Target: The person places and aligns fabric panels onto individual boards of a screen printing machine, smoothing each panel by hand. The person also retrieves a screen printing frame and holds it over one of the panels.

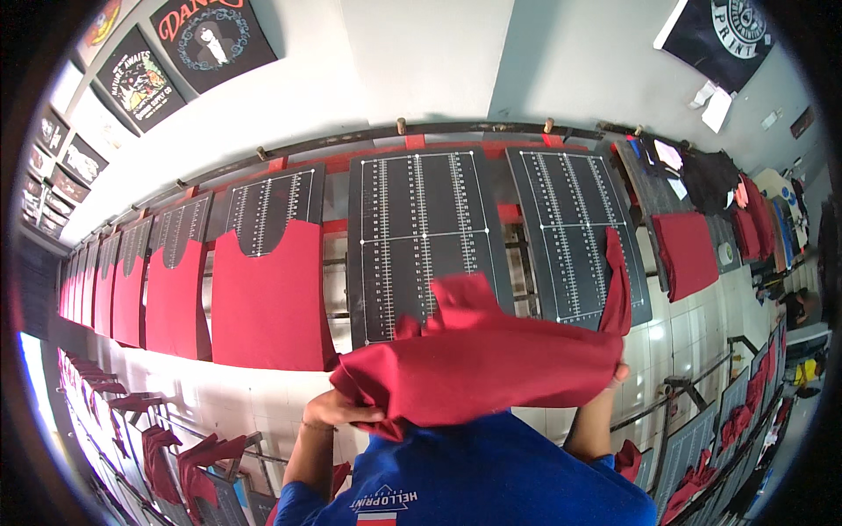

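Observation:
A red T-shirt (491, 364) is stretched sideways between my two hands, in front of my blue-clad chest. My left hand (340, 409) grips its left end, with the fingers wrapped over the bunched cloth. At the other end, my right hand (620, 375) holds the fabric; most of its fingers are hidden behind the shirt. One loose part of the cloth rises, blurred, over a dark printing board (399, 206) marked with white ruled lines. A narrow red flap stands up across the edge of a second ruled board (557, 197) to the right.
Red shirts (272, 307) lie on a row of boards running left. A folded red pile (686, 252) and dark garments (709, 175) sit on a table at right. A rail (351, 136) with pegs runs behind. More racks with red shirts (197, 473) stand on both lower sides.

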Available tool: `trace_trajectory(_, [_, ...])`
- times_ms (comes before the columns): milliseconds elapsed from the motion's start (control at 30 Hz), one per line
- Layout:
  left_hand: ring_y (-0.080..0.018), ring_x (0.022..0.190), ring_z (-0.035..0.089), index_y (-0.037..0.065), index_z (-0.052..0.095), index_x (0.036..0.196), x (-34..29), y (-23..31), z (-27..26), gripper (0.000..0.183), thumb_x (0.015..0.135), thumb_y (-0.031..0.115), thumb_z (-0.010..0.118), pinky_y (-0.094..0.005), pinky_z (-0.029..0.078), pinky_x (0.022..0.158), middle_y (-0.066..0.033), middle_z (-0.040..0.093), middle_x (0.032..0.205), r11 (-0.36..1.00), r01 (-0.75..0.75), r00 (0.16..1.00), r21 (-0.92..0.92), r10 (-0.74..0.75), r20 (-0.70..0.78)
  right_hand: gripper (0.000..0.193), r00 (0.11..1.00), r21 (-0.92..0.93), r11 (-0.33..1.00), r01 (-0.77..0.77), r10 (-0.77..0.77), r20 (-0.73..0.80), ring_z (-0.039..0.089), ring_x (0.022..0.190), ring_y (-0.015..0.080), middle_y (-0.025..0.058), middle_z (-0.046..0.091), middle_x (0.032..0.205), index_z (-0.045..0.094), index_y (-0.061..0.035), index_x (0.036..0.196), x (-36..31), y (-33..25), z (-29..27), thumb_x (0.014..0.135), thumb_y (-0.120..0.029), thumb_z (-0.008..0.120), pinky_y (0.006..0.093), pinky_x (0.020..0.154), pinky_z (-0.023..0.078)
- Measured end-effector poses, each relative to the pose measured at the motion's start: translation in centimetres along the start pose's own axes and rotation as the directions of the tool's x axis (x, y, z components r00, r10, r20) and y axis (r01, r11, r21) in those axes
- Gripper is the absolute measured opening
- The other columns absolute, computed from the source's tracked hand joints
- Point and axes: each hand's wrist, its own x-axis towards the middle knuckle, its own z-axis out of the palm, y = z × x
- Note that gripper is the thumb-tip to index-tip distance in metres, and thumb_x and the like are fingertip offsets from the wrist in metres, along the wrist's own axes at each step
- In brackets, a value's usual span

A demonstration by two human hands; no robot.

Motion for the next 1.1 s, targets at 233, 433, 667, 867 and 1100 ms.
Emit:
trace_trajectory(233, [-0.0278, 0.116, 0.060, 0.005, 0.045, 0.144, 7.7, 12.2, -3.8, 0.052, 0.097, 0.025, 0.054, -0.0412, 0.050, 0.099, -0.0140, 0.059, 0.130, 0.791, -0.530, 0.715, -0.304, 0.225, -0.662, 0.029, 0.858, -0.248, 0.938, -0.244, 0.089, -0.506, 0.067, 0.100, 0.0222, 0.0102, 0.070, 0.109, 0.068, -0.0052, 0.109, 17.6, -0.6, 4.0, 0.094, -0.030, 0.062, 0.0372, 0.088, 0.053])
trace_trajectory(433, [-0.0266, 0.102, 0.068, 0.003, 0.061, 0.119, 13.2, 24.1, -9.5, 0.027, 0.099, 0.020, 0.053, -0.0422, 0.055, 0.091, -0.0138, 0.068, 0.116, 0.727, -0.601, 0.762, -0.331, 0.397, -0.512, 0.027, 0.964, -0.100, 0.989, -0.113, 0.084, -0.251, 0.066, 0.108, 0.0289, 0.0159, 0.069, 0.117, 0.064, 0.0005, 0.114, 30.5, -1.8, 6.6, 0.095, -0.019, 0.061, 0.0459, 0.098, 0.051])
trace_trajectory(667, [-0.0279, 0.121, 0.060, -0.003, 0.051, 0.138, 2.5, 23.0, -2.5, 0.044, 0.098, 0.015, 0.057, -0.0415, 0.048, 0.105, -0.0191, 0.059, 0.133, 0.588, -0.770, 0.615, -0.249, 0.578, -0.537, 0.037, 0.988, -0.149, 0.989, -0.003, -0.020, -0.155, 0.061, 0.119, 0.0272, 0.0158, 0.062, 0.129, 0.059, 0.0001, 0.127, 20.6, -6.7, 11.0, 0.101, -0.025, 0.053, 0.0437, 0.102, 0.048])
trace_trajectory(867, [-0.0214, 0.131, 0.050, -0.008, 0.041, 0.144, -0.6, 7.1, -7.4, 0.059, 0.098, 0.022, 0.061, -0.0341, 0.036, 0.112, -0.0171, 0.051, 0.142, 0.930, -0.350, 0.529, 0.108, 0.292, -0.797, 0.034, 0.806, -0.200, 0.900, -0.386, 0.225, -0.547, 0.064, 0.108, 0.0212, 0.0096, 0.066, 0.122, 0.062, -0.0040, 0.123, 10.5, -1.0, 2.2, 0.093, -0.021, 0.063, 0.0373, 0.095, 0.050])
trace_trajectory(1100, [-0.0187, 0.114, 0.059, -0.005, 0.052, 0.133, -1.8, -10.9, -13.1, 0.043, 0.099, 0.019, 0.060, -0.0340, 0.044, 0.103, -0.0091, 0.063, 0.127, 0.996, 0.047, 0.725, -0.071, -0.083, -0.683, 0.028, 0.647, -0.231, 0.706, -0.669, 0.400, -0.649, 0.063, 0.104, 0.0197, 0.0083, 0.068, 0.114, 0.065, -0.0017, 0.112, 2.9, 8.3, -11.7, 0.097, -0.024, 0.059, 0.0340, 0.095, 0.048])
